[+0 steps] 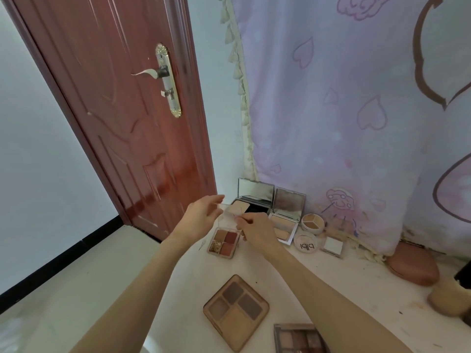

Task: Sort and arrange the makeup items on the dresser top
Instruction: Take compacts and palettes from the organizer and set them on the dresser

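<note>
Over the far left corner of the white bench (254,271), close to the red-brown door (122,118), both hands work on one small thing: a clear plastic lid (227,212) hinged to the square four-pan palette of rose and brown shadows (224,242). That palette lies flat on the bench directly beneath the hands, its open lid rising from the far edge towards the row of mirrored compacts behind. The left hand (201,215) is at the lid's left edge, thumb and fingers (216,200) loosely spread, touching or lightly pinching it; blur keeps me from saying which. The right hand (257,231) comes in from the other side, its fingers (243,221) curled and pinched on the lid's near right corner. So the lid stands between the two hands, the pans lie below and towards the person, and, as I judge it, closing means swinging the lid down and nearer, with the right hand better placed to lead. Behind stand the open silver mirror compact with pale powder (252,200) and a second open silver compact with beige pans (286,215). Well nearer the person lies the tan square four-pan palette of grey-brown shades (235,310), apart from both hands
</note>
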{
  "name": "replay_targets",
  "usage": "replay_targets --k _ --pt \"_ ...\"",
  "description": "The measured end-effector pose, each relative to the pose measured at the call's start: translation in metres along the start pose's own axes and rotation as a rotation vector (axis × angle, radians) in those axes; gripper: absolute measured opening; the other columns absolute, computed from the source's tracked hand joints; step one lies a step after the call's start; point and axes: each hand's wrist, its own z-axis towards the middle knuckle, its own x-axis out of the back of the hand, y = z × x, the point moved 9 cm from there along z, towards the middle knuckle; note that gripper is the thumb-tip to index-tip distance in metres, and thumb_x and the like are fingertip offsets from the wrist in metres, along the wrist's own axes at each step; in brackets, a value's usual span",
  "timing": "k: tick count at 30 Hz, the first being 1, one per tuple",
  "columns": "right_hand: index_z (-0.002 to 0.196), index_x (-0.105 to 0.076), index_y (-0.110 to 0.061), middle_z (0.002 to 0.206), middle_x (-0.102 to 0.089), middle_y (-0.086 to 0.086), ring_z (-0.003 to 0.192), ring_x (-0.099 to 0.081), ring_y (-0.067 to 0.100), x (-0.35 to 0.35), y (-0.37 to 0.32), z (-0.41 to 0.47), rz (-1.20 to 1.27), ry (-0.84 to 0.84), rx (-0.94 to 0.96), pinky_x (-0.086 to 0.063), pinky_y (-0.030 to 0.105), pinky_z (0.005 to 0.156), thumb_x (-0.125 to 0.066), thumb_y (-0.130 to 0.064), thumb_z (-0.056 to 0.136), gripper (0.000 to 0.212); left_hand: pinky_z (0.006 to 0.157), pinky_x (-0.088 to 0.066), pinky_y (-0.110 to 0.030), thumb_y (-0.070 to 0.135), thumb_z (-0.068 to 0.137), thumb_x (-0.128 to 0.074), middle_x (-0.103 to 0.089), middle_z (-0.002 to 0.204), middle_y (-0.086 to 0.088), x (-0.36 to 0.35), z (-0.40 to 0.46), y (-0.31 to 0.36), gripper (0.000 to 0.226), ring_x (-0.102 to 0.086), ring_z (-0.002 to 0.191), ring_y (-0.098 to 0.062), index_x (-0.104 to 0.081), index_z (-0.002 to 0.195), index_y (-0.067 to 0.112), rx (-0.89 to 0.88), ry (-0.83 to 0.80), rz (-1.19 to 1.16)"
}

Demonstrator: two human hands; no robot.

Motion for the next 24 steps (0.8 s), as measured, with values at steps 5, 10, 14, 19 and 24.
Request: replay_targets --k 5,10,14,19,24 --pt "0.089 -0.071 0.001 0.077 -0.068 0.014 0.068 -0.063 0.026 0.0 -0.002 0.011 -0.033 0.049 0.016 -0.055 0.046 0.075 -0.056 -0.004 0.087 0.016 0.107 -0.028 -0.032 0.04 0.074 -0.073 -0.043 0.137 0.0 -0.026 -0.031 -0.047 0.094 -0.036 0.13 -0.018 -0.016 0.147 0.019 0.194 -0.032 -0.108" --pt "0.098 -0.071 -0.006 0.097 -0.069 0.014 0.092 -0.064 0.029 -0.006 -0.004 0.017 -0.163 0.052 0.027 -0.05 0.036 0.087 -0.053 -0.006 0.085 0.022 0.109 -0.017 -0.034 0.033 0.071 -0.077 -0.043 0.136 -0.002 -0.043 -0.04 -0.058 0.099 -0.027 0.129 -0.021 -0.015 0.147 0.02 0.209 -0.028 -0.051" --pt "0.083 -0.068 0.001 0.083 -0.07 0.015 0.08 -0.066 0.03 0.001 -0.004 0.022 -0.199 0.105 0.018 -0.051 0.039 0.081 -0.05 -0.001 0.084 0.018 0.109 -0.024 -0.039 0.034 0.075 -0.073 -0.045 0.135 -0.002 -0.043 -0.035 -0.054 0.093 -0.03 0.127 -0.024 -0.015 0.147 0.019 0.185 0.003 -0.002" --pt "0.075 -0.064 -0.003 0.078 -0.067 0.01 0.074 -0.066 0.031 0.006 -0.003 0.027 -0.202 0.154 0.011 -0.053 0.045 0.075 -0.048 -0.001 0.083 0.018 0.11 -0.021 -0.043 0.04 0.078 -0.069 -0.04 0.14 0.001 -0.046 -0.031 -0.051 0.091 -0.025 0.131 -0.023 -0.013 0.147 0.021 0.185 -0.008 0.041" --pt "0.087 -0.067 -0.002 0.088 -0.068 0.013 0.08 -0.067 0.033 0.009 0.004 0.034 -0.165 0.186 -0.006 -0.053 0.047 0.078 -0.051 -0.001 0.081 0.017 0.108 -0.019 -0.042 0.038 0.08 -0.067 -0.04 0.141 0.004 -0.047 -0.03 -0.051 0.086 -0.022 0.132 -0.022 -0.014 0.146 0.023 0.207 -0.022 0.036"
